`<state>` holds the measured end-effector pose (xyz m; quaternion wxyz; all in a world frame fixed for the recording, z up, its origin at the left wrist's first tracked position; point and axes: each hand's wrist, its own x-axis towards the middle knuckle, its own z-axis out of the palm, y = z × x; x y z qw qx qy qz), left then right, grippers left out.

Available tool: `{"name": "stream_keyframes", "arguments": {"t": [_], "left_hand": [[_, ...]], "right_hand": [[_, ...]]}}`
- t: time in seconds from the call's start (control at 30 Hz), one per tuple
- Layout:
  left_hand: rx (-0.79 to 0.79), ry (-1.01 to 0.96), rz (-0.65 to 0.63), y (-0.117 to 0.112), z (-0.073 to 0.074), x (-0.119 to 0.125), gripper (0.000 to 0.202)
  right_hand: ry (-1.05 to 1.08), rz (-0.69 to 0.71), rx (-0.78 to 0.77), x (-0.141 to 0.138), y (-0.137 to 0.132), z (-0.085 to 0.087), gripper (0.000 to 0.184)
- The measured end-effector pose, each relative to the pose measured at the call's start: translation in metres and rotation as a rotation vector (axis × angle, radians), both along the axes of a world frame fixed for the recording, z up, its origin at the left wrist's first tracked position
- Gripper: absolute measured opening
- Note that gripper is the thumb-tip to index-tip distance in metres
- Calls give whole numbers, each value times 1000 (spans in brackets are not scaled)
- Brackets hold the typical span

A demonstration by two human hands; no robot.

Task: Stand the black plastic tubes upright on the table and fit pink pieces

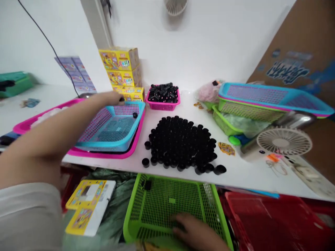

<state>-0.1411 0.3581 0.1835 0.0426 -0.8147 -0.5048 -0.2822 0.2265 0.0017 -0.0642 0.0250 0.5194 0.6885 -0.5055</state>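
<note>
My left hand (111,99) reaches forward over the blue basket (115,139), fingertips pinched on a small black piece near the yellow boxes (123,71). One black cap (135,115) lies inside the blue basket, which sits in a pink tray (104,153). My right hand (192,230) rests with fingers curled on the green mesh basket (167,205) in my lap. A dense cluster of black caps (181,144) stands on the white table (248,170).
A small pink basket (163,99) full of black parts stands at the back. Stacked blue, pink and green baskets (261,99) and a small white fan (284,141) are at right. A red crate (274,223) is below right; yellow cards (86,205) lie lower left.
</note>
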Motion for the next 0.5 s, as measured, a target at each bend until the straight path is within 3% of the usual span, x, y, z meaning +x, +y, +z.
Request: {"name": "stream_keyframes", "arguments": {"t": [0.07,0.13,0.23,0.33,0.43,0.5], "left_hand": [[-86,127,46,-11,10,-7,52],[-91,209,58,-35,18,-12,43],[69,189,-31,-99,19,-10,42],[146,-6,-103,-185,4,3,59],[112,-194,-228,-265,-20,18,42],[37,-244,-271,-304,-37,25,31]], "right_hand": [[46,115,78,-11,21,10,51],[78,149,125,-31,46,7,60],[92,70,189,-76,76,-12,70],[82,3,254,-121,93,-31,65],[124,-46,296,-143,98,-40,47],[187,-74,291,-143,94,-38,40]]}}
